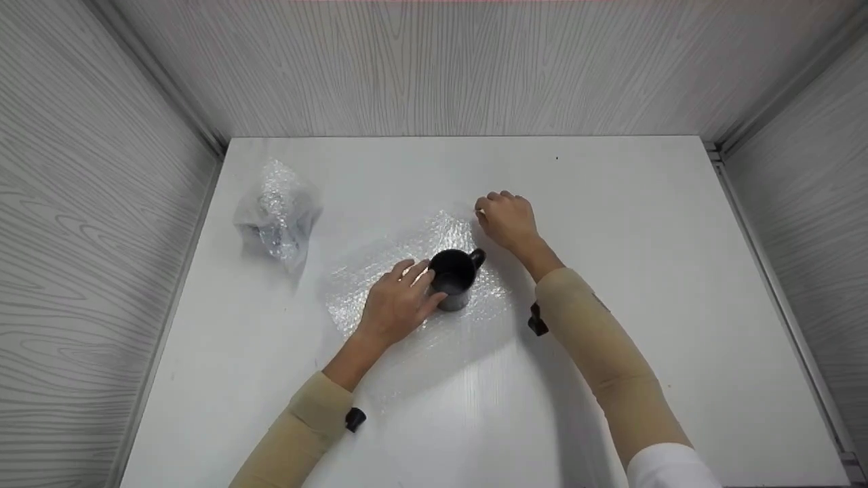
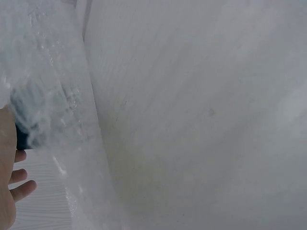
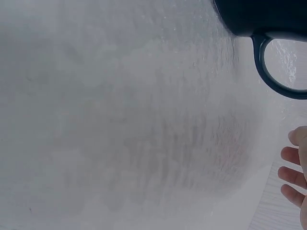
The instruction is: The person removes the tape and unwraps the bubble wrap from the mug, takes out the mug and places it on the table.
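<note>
A dark mug (image 1: 453, 271) stands upright on a sheet of clear bubble wrap (image 1: 380, 261), its handle pointing to the far right. My left hand (image 1: 395, 305) holds the mug's left side between thumb and fingers. In the left wrist view that hand (image 2: 7, 177) shows at the edge, with the mug (image 2: 21, 136) partly behind bubble wrap. Beyond the mug, my right hand (image 1: 507, 218) pinches the far right corner of the sheet with curled fingers. The right wrist view shows the mug's handle (image 3: 264, 67) above the right hand's fingers (image 3: 292, 175).
A bubble-wrapped bundle (image 1: 278, 220) sits at the far left of the white table (image 1: 678, 305); its contents are unclear. Wood-grain panels (image 1: 434, 68) enclose the table at the back and both sides.
</note>
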### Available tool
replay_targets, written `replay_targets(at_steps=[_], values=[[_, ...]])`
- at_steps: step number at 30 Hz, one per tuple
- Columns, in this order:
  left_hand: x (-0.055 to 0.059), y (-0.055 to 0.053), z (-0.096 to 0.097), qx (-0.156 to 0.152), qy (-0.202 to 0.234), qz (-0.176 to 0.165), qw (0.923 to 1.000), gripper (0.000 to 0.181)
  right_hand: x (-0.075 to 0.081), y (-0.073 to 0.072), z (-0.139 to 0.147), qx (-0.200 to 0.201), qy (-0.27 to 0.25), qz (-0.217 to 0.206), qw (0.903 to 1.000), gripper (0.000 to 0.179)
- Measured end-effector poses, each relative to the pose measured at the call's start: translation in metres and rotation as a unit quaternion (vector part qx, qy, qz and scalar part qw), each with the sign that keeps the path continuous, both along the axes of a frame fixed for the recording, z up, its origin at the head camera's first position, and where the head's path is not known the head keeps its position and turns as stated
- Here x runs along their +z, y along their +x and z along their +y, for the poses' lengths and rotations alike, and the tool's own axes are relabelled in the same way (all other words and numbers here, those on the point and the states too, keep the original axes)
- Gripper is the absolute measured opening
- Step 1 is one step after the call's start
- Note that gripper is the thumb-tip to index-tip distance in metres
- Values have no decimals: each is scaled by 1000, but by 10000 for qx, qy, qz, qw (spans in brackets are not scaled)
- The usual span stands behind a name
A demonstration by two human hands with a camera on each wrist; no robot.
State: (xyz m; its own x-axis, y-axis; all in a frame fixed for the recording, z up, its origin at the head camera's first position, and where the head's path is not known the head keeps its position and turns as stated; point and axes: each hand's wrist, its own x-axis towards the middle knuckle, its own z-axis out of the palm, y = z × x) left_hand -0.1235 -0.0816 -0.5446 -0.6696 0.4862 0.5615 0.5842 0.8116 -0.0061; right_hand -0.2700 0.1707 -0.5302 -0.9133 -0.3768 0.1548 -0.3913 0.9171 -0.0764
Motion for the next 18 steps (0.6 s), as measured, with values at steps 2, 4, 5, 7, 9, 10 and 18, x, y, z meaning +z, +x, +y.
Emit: replay_targets(at_steps=[2, 4, 5, 7, 9, 10, 18], values=[[0, 0, 0, 32, -33, 3, 10000, 44, 0, -1, -1, -62, 2, -211, 9998, 22], [-1, 1, 0, 37, -60, 1, 10000, 44, -1, -2, -1, -99, 1, -332, 9994, 24], [-1, 1, 0, 31, -66, 3, 10000, 44, -1, -2, -1, -108, 5, -385, 9992, 25], [-1, 1, 0, 13, -71, 13, 10000, 44, -1, -3, -1, -131, 10, -476, 9988, 26], [-1, 1, 1, -6, -63, 27, 10000, 43, -1, -3, -1, -164, 39, -573, 9982, 28], [-1, 1, 1, -3, -57, 35, 10000, 43, -1, -3, 0, -194, 31, -623, 9979, 30], [-1, -1, 0, -23, 2, 46, 10000, 43, 2, -4, 7, -424, -145, -940, 9946, 47]])
